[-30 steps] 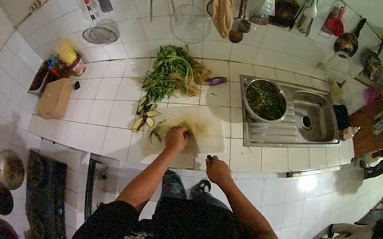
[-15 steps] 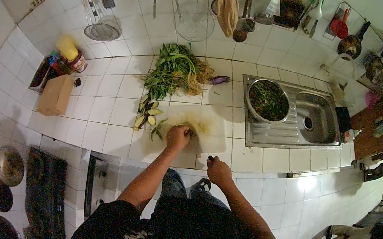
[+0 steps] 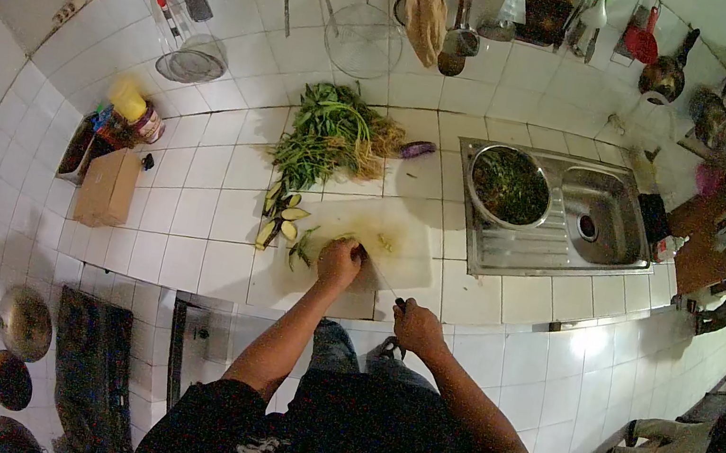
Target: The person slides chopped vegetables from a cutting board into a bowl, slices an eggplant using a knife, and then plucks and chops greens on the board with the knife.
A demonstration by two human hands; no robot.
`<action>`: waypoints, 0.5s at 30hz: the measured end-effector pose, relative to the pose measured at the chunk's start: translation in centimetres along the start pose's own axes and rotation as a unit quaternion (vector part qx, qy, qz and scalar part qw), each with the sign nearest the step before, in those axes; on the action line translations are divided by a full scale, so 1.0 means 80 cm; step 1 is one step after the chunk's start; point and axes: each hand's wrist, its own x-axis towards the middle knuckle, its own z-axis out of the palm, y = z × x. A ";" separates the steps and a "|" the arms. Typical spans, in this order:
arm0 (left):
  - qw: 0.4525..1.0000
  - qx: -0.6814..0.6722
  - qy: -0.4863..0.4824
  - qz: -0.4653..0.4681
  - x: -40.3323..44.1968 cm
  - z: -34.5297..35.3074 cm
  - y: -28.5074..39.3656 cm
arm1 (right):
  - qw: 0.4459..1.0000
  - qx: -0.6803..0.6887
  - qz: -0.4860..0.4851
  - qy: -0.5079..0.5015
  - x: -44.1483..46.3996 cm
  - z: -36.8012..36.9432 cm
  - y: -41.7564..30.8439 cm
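Note:
My left hand is closed and pressed down on the pale cutting board. Under its fingers is a small piece that looks like eggplant, mostly hidden. My right hand grips a knife by its black handle, and the thin blade slants up-left toward the left fingertips. Left of the board lie cut eggplant pieces with pale flesh and dark skin. Some green strips rest beside the left hand. Pale yellowish bits are on the board right of the fingers.
Leafy greens with roots lie at the back, beside a purple eggplant. A metal bowl of chopped greens stands on the drainboard left of the sink. A cardboard box and jars stand left. Utensils hang on the wall.
My hands stay nearly in place, the left on the board and the right on the knife. The whole view has shifted slightly.

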 end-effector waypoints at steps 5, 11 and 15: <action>1.000 0.007 -0.001 -0.002 -0.009 -0.011 0.011 | 1.000 0.018 -0.006 -0.019 0.006 -0.008 -0.007; 0.999 -0.036 0.028 0.001 -0.017 -0.015 0.004 | 0.999 0.020 0.010 -0.025 0.001 -0.004 0.003; 0.999 -0.044 0.019 -0.021 -0.013 -0.023 0.010 | 0.999 0.023 0.026 -0.033 -0.009 -0.006 0.007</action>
